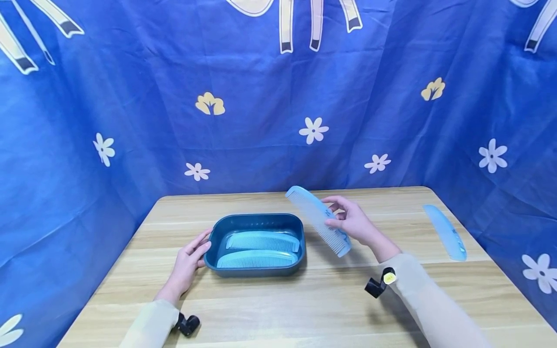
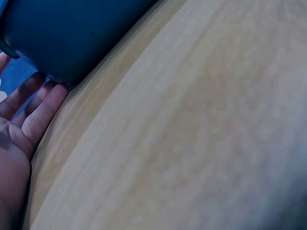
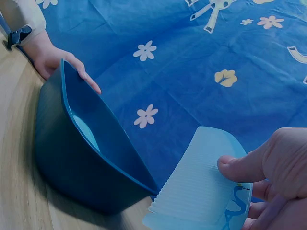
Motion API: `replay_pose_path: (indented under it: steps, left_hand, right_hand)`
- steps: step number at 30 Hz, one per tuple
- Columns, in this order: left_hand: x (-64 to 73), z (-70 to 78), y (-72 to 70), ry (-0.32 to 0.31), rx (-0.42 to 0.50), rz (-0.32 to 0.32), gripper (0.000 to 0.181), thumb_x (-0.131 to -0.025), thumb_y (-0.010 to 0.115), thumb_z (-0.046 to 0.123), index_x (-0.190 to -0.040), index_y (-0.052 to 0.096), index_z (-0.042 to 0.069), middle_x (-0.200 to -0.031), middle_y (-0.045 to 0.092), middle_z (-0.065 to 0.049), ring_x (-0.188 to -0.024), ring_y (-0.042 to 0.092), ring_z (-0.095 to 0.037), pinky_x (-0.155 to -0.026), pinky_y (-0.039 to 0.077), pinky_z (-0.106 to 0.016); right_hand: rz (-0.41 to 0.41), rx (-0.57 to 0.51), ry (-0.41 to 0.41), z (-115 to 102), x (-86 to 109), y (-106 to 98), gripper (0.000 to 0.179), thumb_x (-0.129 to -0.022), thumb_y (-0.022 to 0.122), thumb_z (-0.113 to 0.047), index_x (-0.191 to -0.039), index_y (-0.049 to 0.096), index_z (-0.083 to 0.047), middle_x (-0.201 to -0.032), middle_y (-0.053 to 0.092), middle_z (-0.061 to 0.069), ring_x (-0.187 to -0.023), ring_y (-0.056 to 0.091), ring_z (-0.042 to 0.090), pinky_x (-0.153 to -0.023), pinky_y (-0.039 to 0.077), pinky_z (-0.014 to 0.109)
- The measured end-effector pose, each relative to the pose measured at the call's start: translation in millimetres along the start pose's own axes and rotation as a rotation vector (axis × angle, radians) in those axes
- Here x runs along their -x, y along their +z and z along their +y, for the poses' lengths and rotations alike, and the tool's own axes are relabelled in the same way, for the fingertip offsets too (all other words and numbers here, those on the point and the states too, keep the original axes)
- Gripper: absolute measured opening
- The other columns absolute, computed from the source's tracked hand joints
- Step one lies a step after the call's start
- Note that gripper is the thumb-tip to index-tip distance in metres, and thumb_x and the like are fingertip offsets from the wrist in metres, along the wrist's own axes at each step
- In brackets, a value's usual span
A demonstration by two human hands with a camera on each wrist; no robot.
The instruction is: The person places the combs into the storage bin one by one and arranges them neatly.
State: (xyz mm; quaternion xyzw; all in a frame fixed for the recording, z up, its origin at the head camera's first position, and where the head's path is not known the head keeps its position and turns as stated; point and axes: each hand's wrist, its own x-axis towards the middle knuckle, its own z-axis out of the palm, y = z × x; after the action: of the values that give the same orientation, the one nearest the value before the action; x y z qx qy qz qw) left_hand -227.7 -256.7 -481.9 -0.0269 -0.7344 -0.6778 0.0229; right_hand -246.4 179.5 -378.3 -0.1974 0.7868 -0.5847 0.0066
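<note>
My right hand (image 1: 351,220) pinches a light blue comb (image 1: 319,220) between thumb and fingers, above the table just right of a dark blue box (image 1: 252,273). The comb is tilted, its teeth facing the box. In the right wrist view, the thumb presses the flat face of the held comb (image 3: 196,172), which bears a blue bird print. My left hand (image 1: 188,263) touches the left end of the box, its fingers fairly straight against the outer wall, as the left wrist view shows. Inside the box, a rear comb (image 1: 263,240) and a front comb (image 1: 256,259) lie side by side.
Another light blue comb (image 1: 445,232) lies on the wooden table (image 1: 270,309) near its right edge. A blue patterned cloth (image 1: 256,145) hangs behind the table and along both sides.
</note>
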Motion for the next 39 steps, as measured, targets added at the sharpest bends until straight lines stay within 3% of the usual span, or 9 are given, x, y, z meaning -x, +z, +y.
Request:
replay_pose_path:
  steps: [15,23,31,37,39]
  left_hand:
    - [0.3,1.6,0.9,0.01,-0.009,0.003,0.052,-0.095,0.054,0.032,-0.142,0.04,0.013,-0.131,0.043,-0.019,-0.098,0.059,-0.006,-0.072,0.054,-0.025]
    - [1.6,1.2,1.1,0.004,-0.006,0.017,0.052,-0.094,0.055,0.031,-0.141,0.042,0.013,-0.119,0.05,-0.005,-0.095,0.059,-0.005,-0.071,0.055,-0.025]
    - [1.3,-1.0,1.7,0.004,-0.013,0.021,0.052,-0.094,0.056,0.032,-0.141,0.043,0.014,-0.12,0.05,-0.006,-0.094,0.059,-0.005,-0.07,0.055,-0.025]
    - [0.7,-0.9,1.4,0.004,-0.011,0.027,0.051,-0.094,0.056,0.031,-0.14,0.043,0.013,-0.119,0.05,-0.004,-0.092,0.059,-0.005,-0.068,0.055,-0.025]
    - [1.1,0.2,1.1,0.004,-0.009,0.026,0.051,-0.094,0.056,0.031,-0.14,0.043,0.013,-0.119,0.05,-0.004,-0.092,0.059,-0.005,-0.067,0.055,-0.024]
  right_hand:
    - [-0.046,0.001,-0.057,-6.1,-15.2,28.4,0.042,-0.082,0.067,0.003,-0.122,0.058,-0.005,-0.098,0.058,0.015,-0.066,0.057,0.023,-0.062,0.053,0.031]
    - [-0.082,0.001,-0.057,-6.1,-25.3,42.6,0.042,-0.084,0.066,0.001,-0.123,0.057,-0.008,-0.099,0.057,0.014,-0.066,0.058,0.025,-0.064,0.053,0.032]
    - [-0.07,0.037,-0.052,-9.2,-35.6,57.2,0.041,-0.084,0.067,-0.002,-0.123,0.058,-0.012,-0.101,0.058,0.01,-0.069,0.058,0.023,-0.067,0.052,0.031]
    - [-0.093,-0.008,-0.057,-37.5,-31.7,65.3,0.04,-0.084,0.064,0.004,-0.123,0.055,0.0,-0.102,0.057,0.02,-0.071,0.057,0.03,-0.067,0.051,0.03]
    - [-0.094,-0.029,-0.054,-37.9,-35.7,69.1,0.041,-0.084,0.064,0.005,-0.124,0.055,0.002,-0.103,0.056,0.023,-0.071,0.056,0.031,-0.066,0.051,0.029]
